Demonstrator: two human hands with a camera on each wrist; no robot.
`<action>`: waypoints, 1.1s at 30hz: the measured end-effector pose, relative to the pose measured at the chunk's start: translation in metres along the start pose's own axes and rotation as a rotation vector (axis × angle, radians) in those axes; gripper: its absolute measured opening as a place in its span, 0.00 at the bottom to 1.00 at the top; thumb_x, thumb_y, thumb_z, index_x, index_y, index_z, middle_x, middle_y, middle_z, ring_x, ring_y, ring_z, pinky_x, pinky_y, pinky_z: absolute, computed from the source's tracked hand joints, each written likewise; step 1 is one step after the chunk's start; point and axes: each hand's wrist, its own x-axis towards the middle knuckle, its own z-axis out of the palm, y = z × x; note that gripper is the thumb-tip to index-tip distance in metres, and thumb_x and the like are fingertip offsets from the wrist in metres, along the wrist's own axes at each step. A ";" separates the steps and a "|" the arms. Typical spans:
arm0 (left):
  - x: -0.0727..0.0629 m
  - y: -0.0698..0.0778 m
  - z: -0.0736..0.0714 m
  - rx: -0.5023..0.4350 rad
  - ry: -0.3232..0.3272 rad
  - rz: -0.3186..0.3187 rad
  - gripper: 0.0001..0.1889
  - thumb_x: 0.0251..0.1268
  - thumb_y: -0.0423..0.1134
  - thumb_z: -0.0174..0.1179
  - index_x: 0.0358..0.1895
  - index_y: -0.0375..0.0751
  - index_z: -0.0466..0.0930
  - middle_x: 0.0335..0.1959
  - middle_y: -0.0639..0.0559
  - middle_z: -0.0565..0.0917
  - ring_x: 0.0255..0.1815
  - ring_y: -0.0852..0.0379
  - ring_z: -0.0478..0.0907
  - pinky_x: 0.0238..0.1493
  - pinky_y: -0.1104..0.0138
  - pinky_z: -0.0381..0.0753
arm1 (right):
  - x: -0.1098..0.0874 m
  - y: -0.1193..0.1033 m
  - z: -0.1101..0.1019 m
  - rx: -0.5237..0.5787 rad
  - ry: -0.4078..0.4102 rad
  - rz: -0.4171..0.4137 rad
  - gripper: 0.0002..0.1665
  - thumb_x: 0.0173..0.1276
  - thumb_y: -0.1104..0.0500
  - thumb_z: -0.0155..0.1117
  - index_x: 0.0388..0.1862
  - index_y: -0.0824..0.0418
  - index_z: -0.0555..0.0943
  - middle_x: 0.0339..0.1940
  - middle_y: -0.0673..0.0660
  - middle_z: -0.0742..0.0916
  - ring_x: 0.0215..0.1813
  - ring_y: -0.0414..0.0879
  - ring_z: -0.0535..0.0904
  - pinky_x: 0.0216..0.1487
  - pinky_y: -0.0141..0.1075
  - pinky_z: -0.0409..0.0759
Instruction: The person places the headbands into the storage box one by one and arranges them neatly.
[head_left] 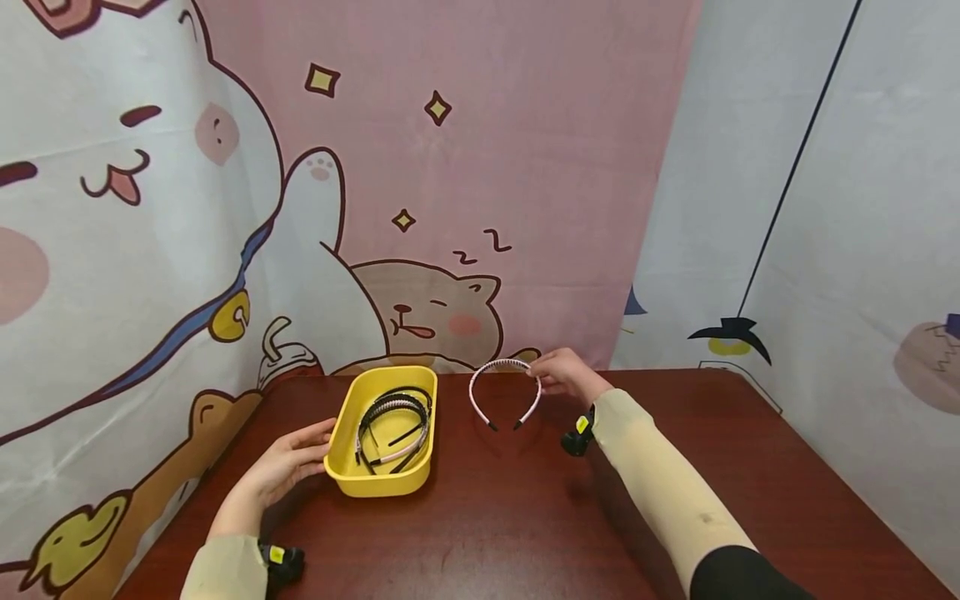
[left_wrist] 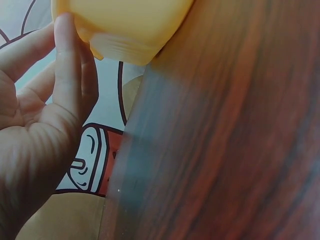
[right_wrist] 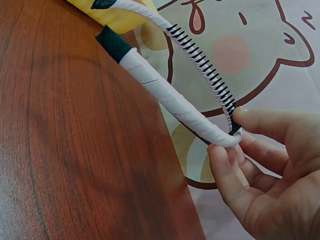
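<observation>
A white-pink wrapped headband (head_left: 480, 402) with black tips hangs over the table, its curve upward. My right hand (head_left: 567, 372) pinches it on its right side between thumb and fingers. Small black teeth line the inside of the headband (right_wrist: 165, 92) in the right wrist view. To the left stands a yellow plastic bin (head_left: 345, 479), holding several headbands (head_left: 395, 406), mostly black with a pale pink one among them. My left hand (head_left: 281, 467) touches the bin's left wall with extended fingers. In the left wrist view, a fingertip of the left hand (left_wrist: 45, 115) presses against the bin (left_wrist: 135, 25).
The reddish-brown wooden table (head_left: 502, 533) reaches back to a cartoon-printed cloth (head_left: 510, 167) hanging behind it. More printed cloth (head_left: 847, 208) hangs along the right side. Dark wrist cameras (head_left: 577, 437) are strapped over the pale sleeves.
</observation>
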 end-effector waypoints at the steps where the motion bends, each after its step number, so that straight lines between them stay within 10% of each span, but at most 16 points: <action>1: 0.000 0.001 0.000 -0.001 -0.006 0.004 0.34 0.71 0.31 0.55 0.74 0.29 0.51 0.54 0.40 0.73 0.46 0.54 0.81 0.47 0.64 0.82 | 0.000 -0.002 0.000 -0.004 -0.005 -0.005 0.17 0.64 0.68 0.62 0.51 0.76 0.77 0.26 0.52 0.83 0.26 0.40 0.78 0.41 0.44 0.84; 33: -0.001 0.001 0.002 0.031 0.015 -0.018 0.34 0.71 0.33 0.56 0.75 0.31 0.52 0.55 0.40 0.72 0.47 0.54 0.80 0.48 0.64 0.82 | -0.003 -0.040 0.042 -0.025 -0.063 -0.035 0.18 0.65 0.67 0.62 0.52 0.77 0.78 0.25 0.52 0.83 0.27 0.41 0.78 0.45 0.47 0.83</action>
